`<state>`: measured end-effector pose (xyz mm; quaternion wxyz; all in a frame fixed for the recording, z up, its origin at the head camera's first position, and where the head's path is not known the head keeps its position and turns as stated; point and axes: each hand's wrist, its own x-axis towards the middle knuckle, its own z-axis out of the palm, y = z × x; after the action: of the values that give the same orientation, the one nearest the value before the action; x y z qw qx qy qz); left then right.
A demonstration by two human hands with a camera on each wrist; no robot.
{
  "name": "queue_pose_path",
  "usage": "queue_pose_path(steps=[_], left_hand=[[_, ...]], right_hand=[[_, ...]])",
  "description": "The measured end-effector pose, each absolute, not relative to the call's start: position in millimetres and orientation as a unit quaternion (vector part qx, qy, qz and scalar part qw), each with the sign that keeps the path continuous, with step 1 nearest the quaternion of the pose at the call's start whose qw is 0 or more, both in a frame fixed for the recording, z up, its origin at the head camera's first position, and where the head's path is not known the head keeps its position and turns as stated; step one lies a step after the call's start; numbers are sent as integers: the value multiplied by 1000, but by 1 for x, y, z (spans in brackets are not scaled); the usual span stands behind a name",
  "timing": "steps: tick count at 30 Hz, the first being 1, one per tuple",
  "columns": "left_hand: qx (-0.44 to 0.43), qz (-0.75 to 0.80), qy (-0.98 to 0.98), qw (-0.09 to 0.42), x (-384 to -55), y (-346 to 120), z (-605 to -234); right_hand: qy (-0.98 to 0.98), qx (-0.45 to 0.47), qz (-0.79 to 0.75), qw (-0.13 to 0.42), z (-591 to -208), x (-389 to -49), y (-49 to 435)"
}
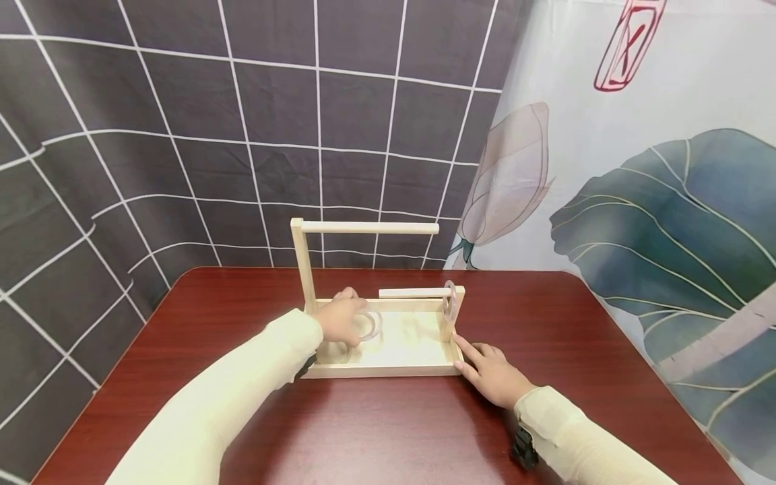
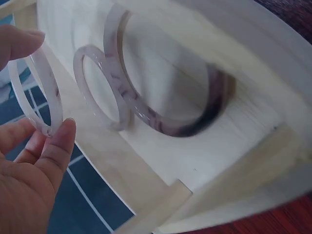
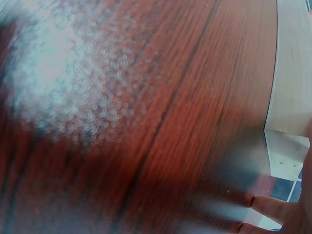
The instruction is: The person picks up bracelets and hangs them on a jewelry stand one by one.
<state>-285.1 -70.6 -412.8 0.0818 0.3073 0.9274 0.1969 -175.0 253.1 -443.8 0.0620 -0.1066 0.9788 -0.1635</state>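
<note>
My left hand [image 1: 341, 318] is over the left half of a pale wooden bangle stand [image 1: 388, 371]. It pinches a whitish bangle [image 2: 52, 92] between thumb and fingertips, seen in the left wrist view. Below it, a smaller bangle [image 2: 100, 118] and a larger, dark-streaked bangle [image 2: 163, 126] lie in the stand's tray, partly overlapping. Another bangle [image 1: 449, 301] hangs on the stand's short bar [image 1: 412, 293], near its post. My right hand [image 1: 494, 374] touches the stand's right end with extended fingers. The right wrist view catches only some fingers [image 3: 273, 207] at its lower right.
A tall post [image 1: 303, 263] rises at the stand's left end, with a long bar [image 1: 370, 228] reaching right above the tray. The stand is on a dark red wooden table [image 1: 388, 431]. Behind the table hang a grey grid cloth [image 1: 273, 175] and a leaf-printed cloth [image 1: 667, 222].
</note>
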Motion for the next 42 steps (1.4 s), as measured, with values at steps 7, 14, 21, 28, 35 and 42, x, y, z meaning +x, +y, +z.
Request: queue_pose_path(steps=[7, 14, 21, 28, 35, 42], left_hand=[[308, 212, 924, 78, -287, -78, -411], [292, 232, 925, 70, -286, -83, -407], [281, 239, 927, 66, -281, -86, -401], [269, 266, 924, 53, -276, -89, -401], [250, 307, 917, 46, -272, -90, -400], [245, 332, 911, 28, -269, -89, -400]], right_hand=[[979, -109, -161, 57, -446, -175, 256], [979, -112, -163, 54, -444, -175, 255], [979, -116, -162, 50, -443, -176, 255], [979, -115, -161, 53, -443, -177, 254], [978, -118, -163, 53, -442, -176, 253], [978, -114, -165, 55, -443, -174, 253]])
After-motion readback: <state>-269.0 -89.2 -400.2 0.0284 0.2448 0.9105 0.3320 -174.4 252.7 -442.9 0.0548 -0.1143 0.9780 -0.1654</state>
